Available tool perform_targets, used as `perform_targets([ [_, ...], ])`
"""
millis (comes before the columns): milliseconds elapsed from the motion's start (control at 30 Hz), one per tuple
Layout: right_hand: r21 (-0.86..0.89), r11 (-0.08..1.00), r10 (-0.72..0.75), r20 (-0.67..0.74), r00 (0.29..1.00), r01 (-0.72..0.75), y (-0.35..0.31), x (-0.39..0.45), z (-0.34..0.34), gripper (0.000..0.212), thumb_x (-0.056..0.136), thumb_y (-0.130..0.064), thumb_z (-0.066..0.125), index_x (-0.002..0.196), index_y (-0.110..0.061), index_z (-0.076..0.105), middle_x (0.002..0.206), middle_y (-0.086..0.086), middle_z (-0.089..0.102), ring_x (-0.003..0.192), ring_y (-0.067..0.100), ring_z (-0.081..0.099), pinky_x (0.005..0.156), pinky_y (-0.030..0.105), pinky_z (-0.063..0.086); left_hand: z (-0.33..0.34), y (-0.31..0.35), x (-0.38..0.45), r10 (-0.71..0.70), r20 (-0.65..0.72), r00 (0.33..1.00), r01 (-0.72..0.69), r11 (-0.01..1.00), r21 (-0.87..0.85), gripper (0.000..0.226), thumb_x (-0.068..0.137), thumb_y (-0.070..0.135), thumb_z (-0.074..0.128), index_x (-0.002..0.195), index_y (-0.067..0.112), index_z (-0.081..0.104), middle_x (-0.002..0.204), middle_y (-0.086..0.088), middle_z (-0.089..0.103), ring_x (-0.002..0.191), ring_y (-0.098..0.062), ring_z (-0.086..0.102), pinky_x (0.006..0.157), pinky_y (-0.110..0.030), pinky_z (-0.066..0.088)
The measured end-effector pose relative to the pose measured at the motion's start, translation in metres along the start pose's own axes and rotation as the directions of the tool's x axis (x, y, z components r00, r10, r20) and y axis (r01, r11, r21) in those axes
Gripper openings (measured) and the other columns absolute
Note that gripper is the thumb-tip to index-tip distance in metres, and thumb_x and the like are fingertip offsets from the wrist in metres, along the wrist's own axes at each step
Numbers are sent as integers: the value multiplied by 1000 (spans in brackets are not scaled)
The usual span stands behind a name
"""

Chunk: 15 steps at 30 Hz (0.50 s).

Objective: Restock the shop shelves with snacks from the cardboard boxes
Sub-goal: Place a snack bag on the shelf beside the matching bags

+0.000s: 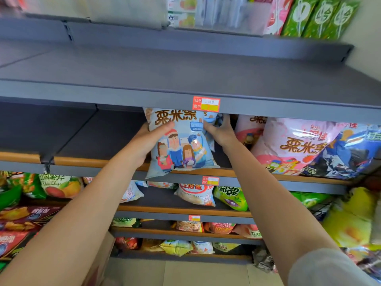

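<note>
Pale blue plastic snack bag w/ cartoon people (181, 145) stands upright on the grey metal shelf w/ wood-coloured front strip (86, 162), long axis vertical, printed face toward the aisle, bottom edge overhanging the strip. Left hand (147, 144) grips its left edge, thumb across the front; right hand (219, 131) holds the right edge, fingers curled behind. Pink snack bag (288, 145) sits just beside, to the right.

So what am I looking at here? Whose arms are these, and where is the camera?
There is no machine here: these are a person's two bare hands, filmed by one wide-angle camera worn on the head, looking forward and down. The left hand and right hand hold a light blue snack bag by its sides, its bottom edge at the front of a grey shelf. To its right on that shelf lean a pink bag and a dark blue bag. The shelves below hold more snacks. A cardboard box shows at the bottom, under the left arm.
</note>
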State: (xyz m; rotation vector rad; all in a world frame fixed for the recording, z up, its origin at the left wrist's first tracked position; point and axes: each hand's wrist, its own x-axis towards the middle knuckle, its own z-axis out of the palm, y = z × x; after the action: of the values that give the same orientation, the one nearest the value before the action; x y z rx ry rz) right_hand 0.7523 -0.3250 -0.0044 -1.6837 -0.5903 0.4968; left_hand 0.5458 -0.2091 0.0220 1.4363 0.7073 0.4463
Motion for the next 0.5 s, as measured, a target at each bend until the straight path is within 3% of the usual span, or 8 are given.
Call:
perform_targets([
  [100, 12, 1000, 8, -15, 1000, -8, -2, -3, 3, 85, 73, -36, 86, 139, -23, 34, 130, -2, 57, 117, 16, 59, 101, 42, 52, -2, 1, 0, 16, 26, 1000, -16, 1000, -2, 47, 74, 51, 73, 115, 32, 59, 102, 9, 76, 96, -12, 73, 86, -36, 55],
  [233, -114, 993, -37, -107, 994, 25, 4, 5, 3, 122, 44, -69, 81, 146, -28, 29, 145, 3, 46, 134, 23, 46, 111, 49, 42, -7, 0, 4, 31, 50, 998, -31, 1000, 6, 64, 64, 57, 73, 121, 31, 59, 106, 7, 76, 99, -14, 73, 92, -40, 54],
  [367, -44, 999, -26, -44, 999, 24, 5, 5, 6, 106, 68, -46, 87, 150, -23, 24, 145, 2, 49, 131, 22, 51, 110, 46, 44, -12, -4, 7, 55, 81, 995, -53, 998, -22, 58, 67, 55, 71, 119, 30, 61, 107, 5, 76, 99, -15, 73, 96, -41, 53],
  [500, -5, 999, -50, -51, 997, 50, 15, 12, 7, 98, 79, -41, 81, 153, -17, 23, 142, 0, 51, 123, 17, 54, 100, 30, 45, -16, -9, 12, 56, 107, 993, -50, 997, -54, 51, 78, 53, 69, 121, 28, 62, 109, 2, 76, 101, -18, 73, 95, -42, 53],
])
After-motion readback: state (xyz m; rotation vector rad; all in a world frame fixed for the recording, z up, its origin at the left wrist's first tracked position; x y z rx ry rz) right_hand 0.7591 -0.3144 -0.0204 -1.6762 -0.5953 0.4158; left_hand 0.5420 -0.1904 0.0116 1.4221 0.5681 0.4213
